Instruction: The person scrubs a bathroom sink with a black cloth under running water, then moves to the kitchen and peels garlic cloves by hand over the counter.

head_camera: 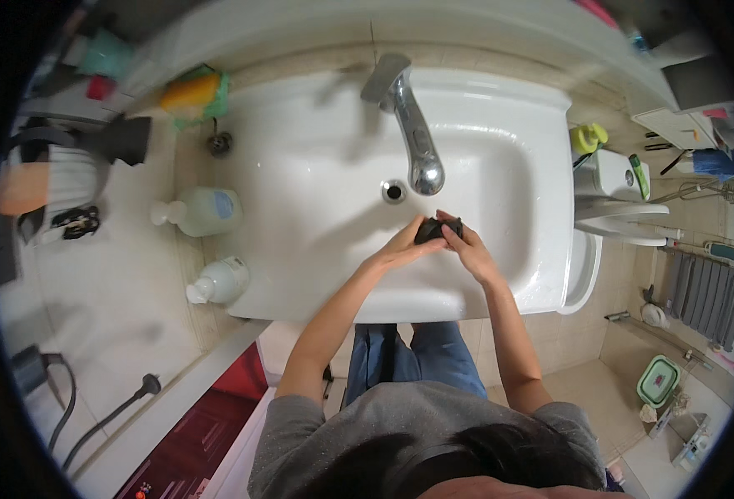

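A small black item (430,231), perhaps wet cloth, is held between both hands over the basin of a white washbasin (317,293). My left hand (407,243) grips it from the left side, fingers wrapped around its lower edge. My right hand (466,243) holds its right side, with the thumb pressed on top. Just above the hands is the end of a chrome faucet (418,140); whether water runs from it I cannot tell. The round drain (394,191) lies up and to the left of the hands.
Two pump bottles (211,212) (220,280) stand at the basin's left edge. An orange and green sponge (195,93) lies at the back left corner. Right of the basin are a yellow-green pump bottle (588,137) and a toilet (616,215). A black plug (150,384) hangs lower left.
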